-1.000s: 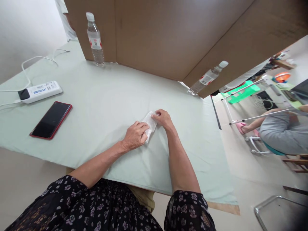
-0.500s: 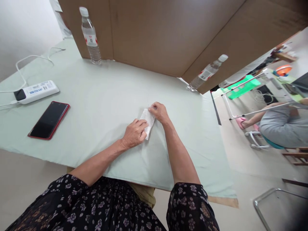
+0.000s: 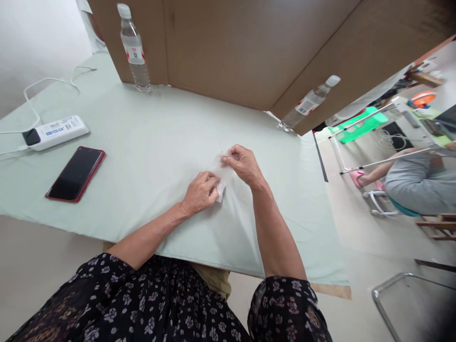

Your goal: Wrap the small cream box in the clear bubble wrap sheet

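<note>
Pale green cloth covers your tabletop [image 3: 149, 142], with cardboard panels [image 3: 249, 47] standing along its far edge. Near the middle, toward the near edge, your left hand [image 3: 199, 192] presses a small clear plastic bag [image 3: 221, 183] flat, its grip closed on the bag's near end. Your right hand [image 3: 244, 164] pinches the far end, lifting it slightly. A red phone [image 3: 75, 174] lies toward the left edge.

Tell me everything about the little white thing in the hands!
The small white packet looks like thin, crinkly, see-through plastic or wrap. It lies near the middle of the pale green tablecloth. The left hand presses its near end down; the right hand pinches its far end, lifting it slightly. Mostly hidden by fingers.
</note>
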### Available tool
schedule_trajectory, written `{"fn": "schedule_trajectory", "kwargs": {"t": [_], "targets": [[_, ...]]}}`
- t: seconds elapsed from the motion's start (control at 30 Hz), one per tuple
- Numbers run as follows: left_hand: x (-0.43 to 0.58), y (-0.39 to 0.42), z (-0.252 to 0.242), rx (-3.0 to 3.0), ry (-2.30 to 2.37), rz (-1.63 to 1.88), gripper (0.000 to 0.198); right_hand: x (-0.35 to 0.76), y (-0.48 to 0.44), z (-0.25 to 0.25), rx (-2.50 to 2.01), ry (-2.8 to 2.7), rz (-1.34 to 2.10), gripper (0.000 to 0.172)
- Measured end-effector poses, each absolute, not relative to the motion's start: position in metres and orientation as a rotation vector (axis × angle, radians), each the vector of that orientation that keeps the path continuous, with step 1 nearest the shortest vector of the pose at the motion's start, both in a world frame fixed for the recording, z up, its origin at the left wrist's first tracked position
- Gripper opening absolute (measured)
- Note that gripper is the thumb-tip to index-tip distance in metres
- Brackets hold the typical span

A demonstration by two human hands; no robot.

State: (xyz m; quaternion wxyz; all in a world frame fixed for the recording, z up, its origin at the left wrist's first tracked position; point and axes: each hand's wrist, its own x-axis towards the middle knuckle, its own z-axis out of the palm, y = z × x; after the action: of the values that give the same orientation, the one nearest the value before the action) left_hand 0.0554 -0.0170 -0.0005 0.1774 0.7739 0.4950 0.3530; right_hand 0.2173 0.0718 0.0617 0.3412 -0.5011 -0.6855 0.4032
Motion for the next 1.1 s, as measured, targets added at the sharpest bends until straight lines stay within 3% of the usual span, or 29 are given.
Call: {"fn": "schedule_trajectory", "kwargs": {"t": [0.23,0.53,0.73,0.9,1.1], "targets": [[0.053,-0.012,-0.013,1.913,1.548,1.118,0.060,0.213,0.003,0.075,-1.356,-1.992,0.714,0.010],[0.041,-0.003,-0.008,1.924,1.264,0.920,0.022,0.201,-0.055,0.016,-1.299,-1.976,0.384,0.008],[0.018,0.003,0.002,1.873,1.101,0.765,0.032,0.194,-0.063,-0.011,-1.170,-1.894,0.222,0.015],[0.003,0.003,0.000,2.072,0.925,0.642,0.062,0.193,-0.062,-0.010,-1.169,-1.939,0.202,0.015],[0.024,-0.006,-0.013,2.135,0.997,0.921,0.044,0.195,-0.060,-0.011,-1.140,-1.904,0.184,0.012]]}}
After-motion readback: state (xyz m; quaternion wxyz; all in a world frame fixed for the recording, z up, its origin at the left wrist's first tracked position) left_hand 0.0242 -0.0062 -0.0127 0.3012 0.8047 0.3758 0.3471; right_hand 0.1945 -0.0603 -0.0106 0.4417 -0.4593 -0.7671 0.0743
